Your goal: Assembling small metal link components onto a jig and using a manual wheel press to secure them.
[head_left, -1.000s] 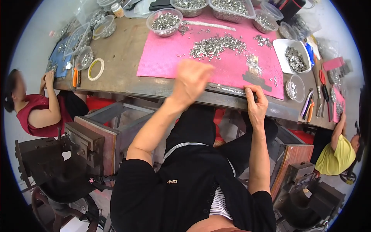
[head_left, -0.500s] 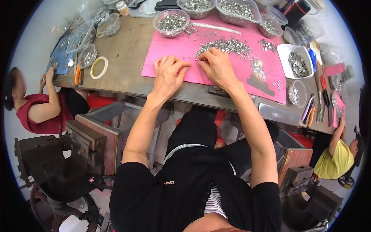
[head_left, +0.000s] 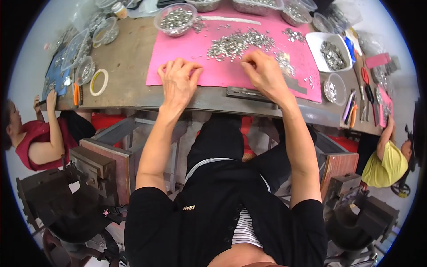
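Note:
My left hand [head_left: 179, 82] is over the near left part of a pink mat [head_left: 171, 50]. Its fingers curl down, and its thumb and index tips come together. My right hand [head_left: 267, 76] is at the near side of a pile of small shiny metal pieces [head_left: 238, 43]. Its thumb and forefinger are bent toward each other in a pinch. Whatever either hand holds is too small or hidden to make out. Below the right hand, a dark metal bar [head_left: 249, 94] lies along the bench's front edge.
Clear tubs of metal pieces, including a round one [head_left: 175, 20], line the mat's far side. A white dish [head_left: 331, 52] stands at right, near pliers [head_left: 351, 111]. A tape roll [head_left: 98, 82] lies left. One co-worker [head_left: 38, 142] sits left, another [head_left: 384, 164] right.
My hands have drawn apart. The right hand has shifted rightward from the pile's left end, showing more of the dark bar. The whole view has also turned slightly.

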Motion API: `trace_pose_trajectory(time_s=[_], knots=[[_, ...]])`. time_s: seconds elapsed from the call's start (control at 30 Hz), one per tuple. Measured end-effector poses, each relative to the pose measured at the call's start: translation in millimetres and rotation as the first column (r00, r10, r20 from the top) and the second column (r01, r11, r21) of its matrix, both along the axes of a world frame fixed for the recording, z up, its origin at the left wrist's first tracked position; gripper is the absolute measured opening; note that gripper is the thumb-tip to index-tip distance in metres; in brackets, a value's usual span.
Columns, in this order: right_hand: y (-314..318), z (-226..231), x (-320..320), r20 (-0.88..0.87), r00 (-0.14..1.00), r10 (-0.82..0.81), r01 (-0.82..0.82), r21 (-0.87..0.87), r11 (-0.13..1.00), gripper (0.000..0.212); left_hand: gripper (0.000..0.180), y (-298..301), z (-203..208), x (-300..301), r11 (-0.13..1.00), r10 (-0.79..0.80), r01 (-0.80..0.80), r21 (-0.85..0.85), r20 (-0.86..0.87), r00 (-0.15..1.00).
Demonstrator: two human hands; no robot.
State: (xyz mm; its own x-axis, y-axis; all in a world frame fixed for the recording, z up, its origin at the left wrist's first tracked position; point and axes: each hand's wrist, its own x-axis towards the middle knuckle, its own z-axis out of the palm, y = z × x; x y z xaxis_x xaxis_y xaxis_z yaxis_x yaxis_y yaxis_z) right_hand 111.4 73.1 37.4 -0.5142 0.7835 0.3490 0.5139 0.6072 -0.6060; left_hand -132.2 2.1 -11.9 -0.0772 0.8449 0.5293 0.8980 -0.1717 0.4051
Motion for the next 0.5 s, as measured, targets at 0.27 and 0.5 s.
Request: trace_pose_trajectory(time_s=[0.27, 0.5], knots=[[-61.7, -13.7, 64.9, -0.189, 0.972, -0.140, 0.095, -0.225, 0.970, 0.008, 0.008, 2.9, 3.9, -4.4, 0.999, -0.040, 0.040, -0.008, -0.073, 0.997], [-69.2, -34.2, 58.6, -0.173, 0.971, -0.168, 0.173, 0.015, 0.985, 0.008, 0.009, 0.1, 6.7, -2.2, 0.997, -0.075, 0.074, -0.021, -0.090, 0.993]])
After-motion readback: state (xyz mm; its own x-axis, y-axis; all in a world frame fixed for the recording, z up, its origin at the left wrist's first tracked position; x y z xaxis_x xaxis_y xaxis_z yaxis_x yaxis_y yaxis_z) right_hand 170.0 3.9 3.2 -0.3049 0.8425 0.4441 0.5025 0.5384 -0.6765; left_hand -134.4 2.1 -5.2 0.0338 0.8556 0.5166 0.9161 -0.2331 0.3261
